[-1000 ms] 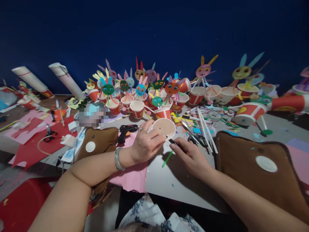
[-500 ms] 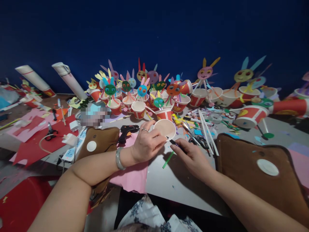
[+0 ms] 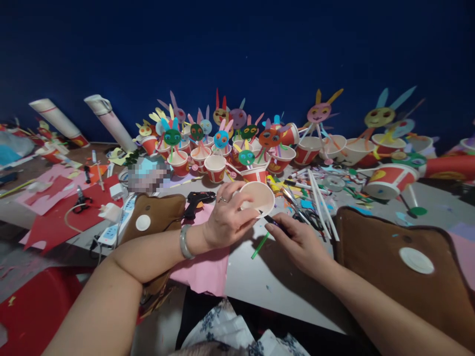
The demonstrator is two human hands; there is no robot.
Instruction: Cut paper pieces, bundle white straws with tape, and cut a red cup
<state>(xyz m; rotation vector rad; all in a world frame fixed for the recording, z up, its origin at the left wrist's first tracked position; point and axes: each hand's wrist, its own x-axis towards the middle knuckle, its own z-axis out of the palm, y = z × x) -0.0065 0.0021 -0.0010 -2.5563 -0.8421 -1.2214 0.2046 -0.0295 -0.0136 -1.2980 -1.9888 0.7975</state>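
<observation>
My left hand grips a paper cup by its near-left rim, the cup's white mouth facing me. Closed around a slim black pointed tool, my right hand brings its tip against the cup's near edge. The exact kind of tool is mostly hidden by the fingers. Just below the cup is a green straw; whether it lies on the table or hangs from the cup I cannot tell. Behind the cup stand several red-and-white cups with colourful paper rabbit heads.
A black glue gun lies left of my hands, near a pink sheet. Brown hot-water bags flank me. Scissors, white straws and paper scraps lie to the right. A power strip and red paper are at left.
The view has shifted slightly, so the table things sit a little further right. Both hands keep their hold, with the black tool's tip still at the cup's edge.
</observation>
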